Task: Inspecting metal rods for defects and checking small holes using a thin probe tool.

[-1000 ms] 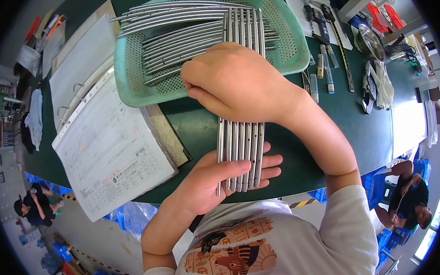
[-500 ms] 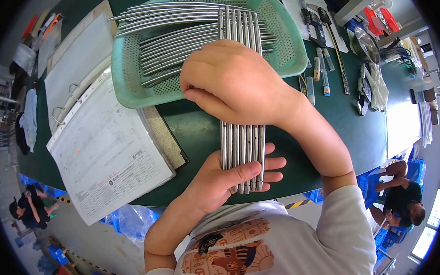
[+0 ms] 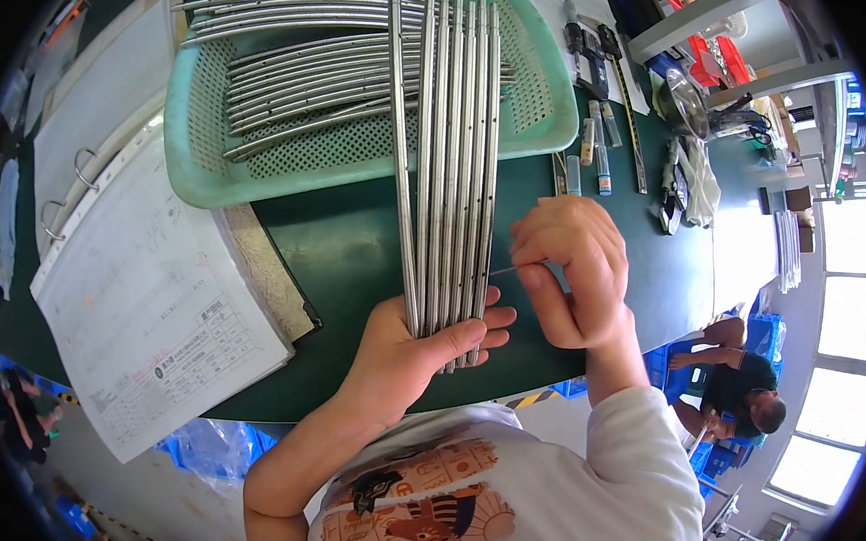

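My left hand grips the near ends of several long silver metal rods, fanned flat side by side and reaching up over a pale green plastic basket. More rods of the same kind lie crosswise in the basket. My right hand is just right of the bundle, fingers pinched on a thin metal pin whose tip points at the rightmost rod. Everything sits over a dark green table.
An open ring binder with white printed sheets lies left of the basket. Small tools, tubes and a caliper lie at the upper right. Another person crouches beyond the table's right edge, near blue crates.
My right hand has lifted off the rods and moved right, now pinching a thin pin beside them. The rods are uncovered and my left hand still holds their near ends.
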`<state>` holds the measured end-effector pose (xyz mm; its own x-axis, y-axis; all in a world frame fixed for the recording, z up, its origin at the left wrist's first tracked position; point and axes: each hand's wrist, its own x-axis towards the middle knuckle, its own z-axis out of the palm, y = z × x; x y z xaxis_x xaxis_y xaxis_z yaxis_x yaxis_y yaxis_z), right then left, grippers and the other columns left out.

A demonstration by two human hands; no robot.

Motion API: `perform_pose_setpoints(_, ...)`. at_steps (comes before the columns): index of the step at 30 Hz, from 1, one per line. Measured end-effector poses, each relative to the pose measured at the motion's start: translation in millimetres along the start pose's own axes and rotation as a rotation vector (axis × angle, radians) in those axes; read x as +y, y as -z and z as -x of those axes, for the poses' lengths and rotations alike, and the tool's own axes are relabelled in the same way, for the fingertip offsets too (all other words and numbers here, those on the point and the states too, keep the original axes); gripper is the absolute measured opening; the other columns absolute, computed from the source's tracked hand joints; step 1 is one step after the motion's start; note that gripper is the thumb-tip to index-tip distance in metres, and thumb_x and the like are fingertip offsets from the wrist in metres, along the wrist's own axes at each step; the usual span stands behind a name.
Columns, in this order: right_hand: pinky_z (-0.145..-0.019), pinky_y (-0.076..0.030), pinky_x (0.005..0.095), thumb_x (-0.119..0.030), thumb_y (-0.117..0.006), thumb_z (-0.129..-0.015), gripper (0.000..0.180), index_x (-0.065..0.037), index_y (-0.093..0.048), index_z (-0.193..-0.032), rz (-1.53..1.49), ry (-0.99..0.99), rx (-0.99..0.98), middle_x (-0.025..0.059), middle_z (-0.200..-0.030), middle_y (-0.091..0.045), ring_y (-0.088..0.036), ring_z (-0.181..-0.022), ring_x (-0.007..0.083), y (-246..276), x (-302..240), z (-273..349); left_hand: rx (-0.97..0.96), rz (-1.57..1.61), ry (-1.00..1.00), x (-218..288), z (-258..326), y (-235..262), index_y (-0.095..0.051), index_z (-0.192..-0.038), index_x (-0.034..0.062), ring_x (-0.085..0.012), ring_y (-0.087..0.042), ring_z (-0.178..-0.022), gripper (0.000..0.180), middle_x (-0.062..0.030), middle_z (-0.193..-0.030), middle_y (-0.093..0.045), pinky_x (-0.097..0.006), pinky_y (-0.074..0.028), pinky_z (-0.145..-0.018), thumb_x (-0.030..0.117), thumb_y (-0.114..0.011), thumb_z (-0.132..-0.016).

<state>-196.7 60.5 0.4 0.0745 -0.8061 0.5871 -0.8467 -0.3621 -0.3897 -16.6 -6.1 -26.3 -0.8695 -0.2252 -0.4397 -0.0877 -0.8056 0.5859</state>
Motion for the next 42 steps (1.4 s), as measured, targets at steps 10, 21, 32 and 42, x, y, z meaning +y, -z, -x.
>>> perform_pose_setpoints(10,-0.069,-0.05,0.0365,-0.015,-0.063,-0.063,0.017,-0.008,-0.055,-0.076,0.232,0.101,0.034,0.0029,-0.07,-0.056,-0.057,-0.062,0.0219,-4,-10,3,0.038,-0.001,-0.04,-7,-2,-1,-0.05,-0.117,-0.0051,-0.0209,-0.063,-0.092,0.035,-0.017,-0.103,-0.063,-0.028,-0.05,-0.073,0.008,-0.059,-0.086)
perform_pose_setpoints(21,-0.066,-0.051,0.0334,-0.019,-0.065,-0.065,0.013,-0.011,-0.062,-0.075,0.291,0.114,0.048,-0.0002,-0.065,-0.053,-0.056,-0.059,0.0156,-3,-13,10,0.07,-0.006,-0.062,-8,-1,-5,-0.053,-0.115,-0.0057,-0.0181,-0.063,-0.089,0.032,-0.0144,-0.101,-0.064,-0.027,-0.05,-0.072,0.007,-0.059,-0.086)
perform_pose_setpoints(32,-0.062,-0.052,0.0329,-0.018,-0.066,-0.068,0.015,-0.007,-0.061,-0.077,0.192,0.121,0.106,0.0017,-0.066,-0.055,-0.056,-0.056,0.0167,-7,-11,11,0.061,0.014,-0.056,-6,0,-5,-0.054,-0.111,-0.0073,-0.0172,-0.063,-0.084,0.029,-0.0122,-0.094,-0.063,-0.026,-0.05,-0.071,0.006,-0.059,-0.085)
perform_pose_setpoints(42,-0.052,-0.045,0.0285,-0.02,-0.068,-0.063,0.019,-0.01,-0.063,-0.078,0.049,0.088,0.078,-0.0009,-0.067,-0.054,-0.051,-0.053,0.0153,-9,-9,15,0.045,0.035,-0.041,-7,2,-2,-0.055,-0.111,-0.0062,-0.0174,-0.064,-0.086,0.029,-0.0105,-0.094,-0.064,-0.026,-0.05,-0.071,0.007,-0.06,-0.085)
